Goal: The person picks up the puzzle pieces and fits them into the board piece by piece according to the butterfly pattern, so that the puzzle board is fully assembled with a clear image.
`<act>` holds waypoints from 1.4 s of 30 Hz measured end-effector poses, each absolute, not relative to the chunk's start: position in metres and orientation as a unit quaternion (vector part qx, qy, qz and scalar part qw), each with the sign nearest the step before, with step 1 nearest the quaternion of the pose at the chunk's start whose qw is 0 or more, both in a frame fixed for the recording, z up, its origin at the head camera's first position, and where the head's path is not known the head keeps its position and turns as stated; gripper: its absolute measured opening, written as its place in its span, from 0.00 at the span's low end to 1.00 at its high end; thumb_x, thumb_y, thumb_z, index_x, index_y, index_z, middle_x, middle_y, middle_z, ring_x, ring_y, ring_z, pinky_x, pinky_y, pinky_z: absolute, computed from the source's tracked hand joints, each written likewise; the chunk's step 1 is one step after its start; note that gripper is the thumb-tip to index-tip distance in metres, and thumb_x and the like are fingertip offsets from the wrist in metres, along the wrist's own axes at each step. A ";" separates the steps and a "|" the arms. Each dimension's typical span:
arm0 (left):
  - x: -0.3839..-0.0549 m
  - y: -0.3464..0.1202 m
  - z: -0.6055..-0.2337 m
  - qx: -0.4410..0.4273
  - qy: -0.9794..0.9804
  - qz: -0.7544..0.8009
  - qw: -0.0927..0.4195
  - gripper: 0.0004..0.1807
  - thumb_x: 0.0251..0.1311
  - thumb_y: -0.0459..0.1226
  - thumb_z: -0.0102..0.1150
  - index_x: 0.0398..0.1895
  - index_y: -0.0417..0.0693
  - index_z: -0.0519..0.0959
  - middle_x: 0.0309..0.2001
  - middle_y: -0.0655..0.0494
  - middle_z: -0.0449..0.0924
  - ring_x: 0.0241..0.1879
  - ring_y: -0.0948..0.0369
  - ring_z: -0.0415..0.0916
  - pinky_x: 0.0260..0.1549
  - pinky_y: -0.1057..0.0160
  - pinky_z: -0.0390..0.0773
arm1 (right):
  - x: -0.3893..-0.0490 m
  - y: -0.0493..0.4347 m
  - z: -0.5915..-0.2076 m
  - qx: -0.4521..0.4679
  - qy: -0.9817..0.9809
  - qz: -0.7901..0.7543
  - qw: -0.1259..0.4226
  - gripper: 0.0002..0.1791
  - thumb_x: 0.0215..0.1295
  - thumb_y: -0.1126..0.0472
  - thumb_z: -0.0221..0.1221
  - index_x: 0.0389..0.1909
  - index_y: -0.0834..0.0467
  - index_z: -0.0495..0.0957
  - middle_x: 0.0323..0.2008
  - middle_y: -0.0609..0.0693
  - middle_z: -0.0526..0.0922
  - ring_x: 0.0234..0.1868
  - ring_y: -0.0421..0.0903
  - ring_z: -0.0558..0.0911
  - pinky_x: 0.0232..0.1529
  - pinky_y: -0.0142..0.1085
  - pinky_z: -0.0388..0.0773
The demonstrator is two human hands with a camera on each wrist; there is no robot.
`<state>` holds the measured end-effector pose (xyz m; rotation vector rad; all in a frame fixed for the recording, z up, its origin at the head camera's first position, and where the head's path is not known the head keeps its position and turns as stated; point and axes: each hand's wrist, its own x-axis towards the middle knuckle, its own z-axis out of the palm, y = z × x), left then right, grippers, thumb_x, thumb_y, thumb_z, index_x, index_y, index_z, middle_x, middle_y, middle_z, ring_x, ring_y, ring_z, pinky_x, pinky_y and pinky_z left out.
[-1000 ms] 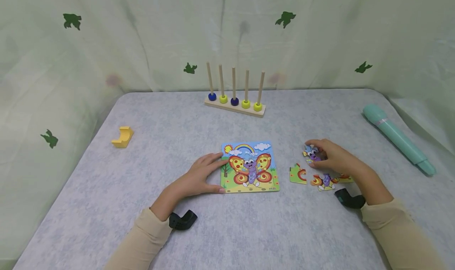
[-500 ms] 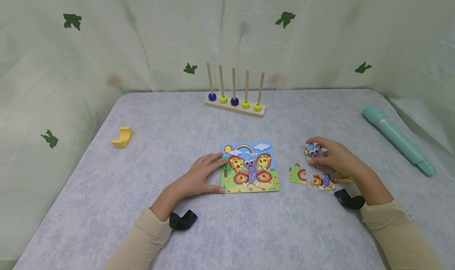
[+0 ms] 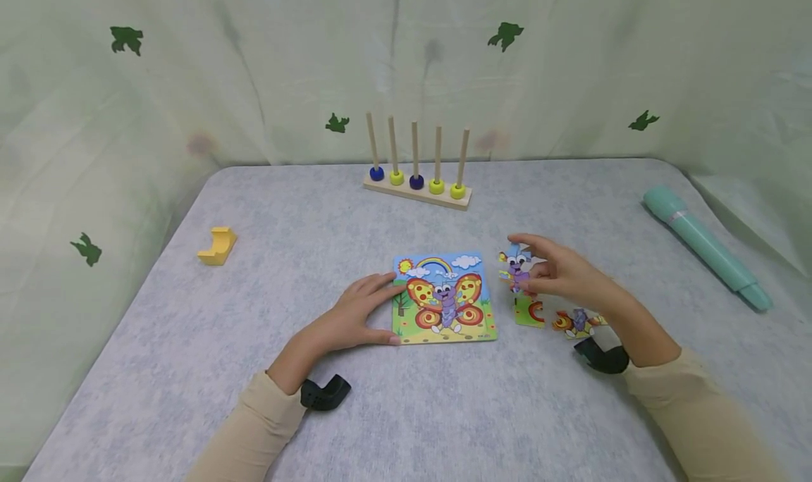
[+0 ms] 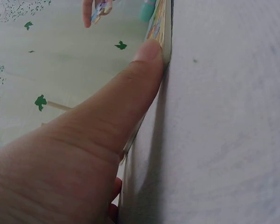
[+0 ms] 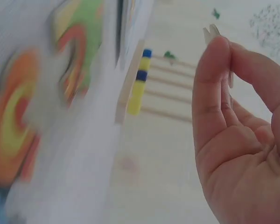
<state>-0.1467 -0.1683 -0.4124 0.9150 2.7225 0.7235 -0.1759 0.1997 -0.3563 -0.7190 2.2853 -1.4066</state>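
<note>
My left hand (image 3: 355,316) rests at the left side of a square puzzle board (image 3: 466,330) with a butterfly picture. Its thumb touches the lower left corner, and the other fingers reach the left edge; in the left wrist view the thumb (image 4: 126,88) lies against the board's edge (image 4: 167,37). Right of the board, my right hand (image 3: 574,277) pinches a jigsaw piece (image 3: 517,265) showing a purple butterfly face, held up off the table. The right wrist view shows this jigsaw piece (image 5: 213,32) edge-on between thumb and fingertips.
Below the right hand lie a green puzzle piece (image 3: 526,314) and a butterfly-body piece (image 3: 579,321), partly covered by hand and wrist camera. A wooden peg stand (image 3: 438,198) with blue and yellow beads stands behind. A teal microphone-shaped toy (image 3: 710,249) lies right, a yellow block (image 3: 218,246) left.
My right hand has lifted the face piece and carried it left toward the board, turning it more upright. The left hand stays at the board's edge.
</note>
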 end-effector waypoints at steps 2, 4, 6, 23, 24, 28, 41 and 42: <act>-0.147 -0.168 -0.412 0.306 0.916 0.243 0.092 0.46 0.43 0.62 0.60 0.67 0.58 0.58 0.69 0.55 0.45 0.66 0.50 0.39 0.60 0.46 0.42 | -0.175 0.187 -0.354 -0.264 0.803 -0.503 0.180 0.38 0.58 0.68 0.58 0.67 0.57 0.51 0.60 0.64 0.59 0.28 0.50 0.78 0.31 0.39 0.77; -0.147 -0.168 -0.411 0.307 0.915 0.244 0.092 0.46 0.44 0.62 0.60 0.67 0.58 0.58 0.69 0.55 0.45 0.66 0.50 0.39 0.60 0.46 0.42 | -0.174 0.175 -0.354 -0.270 0.795 -0.511 0.186 0.38 0.58 0.69 0.58 0.67 0.56 0.52 0.58 0.64 0.63 0.29 0.51 0.79 0.30 0.39 0.77; -0.147 -0.168 -0.411 0.308 0.915 0.244 0.091 0.46 0.44 0.61 0.60 0.67 0.57 0.58 0.69 0.54 0.45 0.66 0.49 0.39 0.60 0.46 0.42 | -0.174 0.162 -0.357 -0.278 0.789 -0.513 0.192 0.38 0.57 0.68 0.59 0.67 0.56 0.53 0.54 0.62 0.66 0.30 0.51 0.79 0.31 0.37 0.76; -0.146 -0.169 -0.412 0.311 0.916 0.240 0.084 0.45 0.45 0.62 0.59 0.67 0.57 0.58 0.69 0.54 0.46 0.66 0.50 0.41 0.60 0.47 0.43 | -0.184 0.109 -0.398 -0.289 0.829 -0.434 0.202 0.34 0.56 0.62 0.61 0.64 0.58 0.60 0.35 0.49 0.73 0.32 0.41 0.77 0.31 0.33 0.74; -0.146 -0.169 -0.412 0.311 0.916 0.239 0.084 0.45 0.45 0.62 0.58 0.67 0.57 0.58 0.69 0.54 0.46 0.66 0.50 0.41 0.60 0.47 0.43 | -0.185 0.109 -0.399 -0.289 0.833 -0.429 0.198 0.34 0.56 0.62 0.61 0.64 0.58 0.60 0.34 0.49 0.73 0.31 0.41 0.76 0.30 0.33 0.74; -0.146 -0.169 -0.411 0.313 0.915 0.240 0.083 0.45 0.46 0.61 0.59 0.67 0.57 0.58 0.69 0.54 0.46 0.66 0.50 0.41 0.60 0.47 0.43 | -0.187 0.108 -0.401 -0.307 0.852 -0.389 0.167 0.34 0.56 0.58 0.62 0.63 0.57 0.62 0.33 0.47 0.72 0.29 0.42 0.71 0.28 0.33 0.70; -0.144 -0.157 -0.410 0.299 0.930 0.206 0.060 0.47 0.45 0.66 0.53 0.65 0.50 0.60 0.65 0.55 0.56 0.65 0.50 0.43 0.60 0.48 0.43 | -0.191 0.107 -0.405 -0.327 0.872 -0.331 0.152 0.31 0.55 0.52 0.61 0.60 0.58 0.67 0.45 0.49 0.67 0.33 0.43 0.64 0.30 0.33 0.64; -0.143 -0.155 -0.410 0.297 0.933 0.194 0.056 0.48 0.45 0.67 0.52 0.65 0.49 0.60 0.65 0.54 0.56 0.65 0.50 0.43 0.60 0.48 0.44 | -0.191 0.107 -0.405 -0.328 0.873 -0.329 0.151 0.31 0.56 0.52 0.61 0.60 0.58 0.67 0.45 0.49 0.67 0.34 0.43 0.64 0.30 0.33 0.64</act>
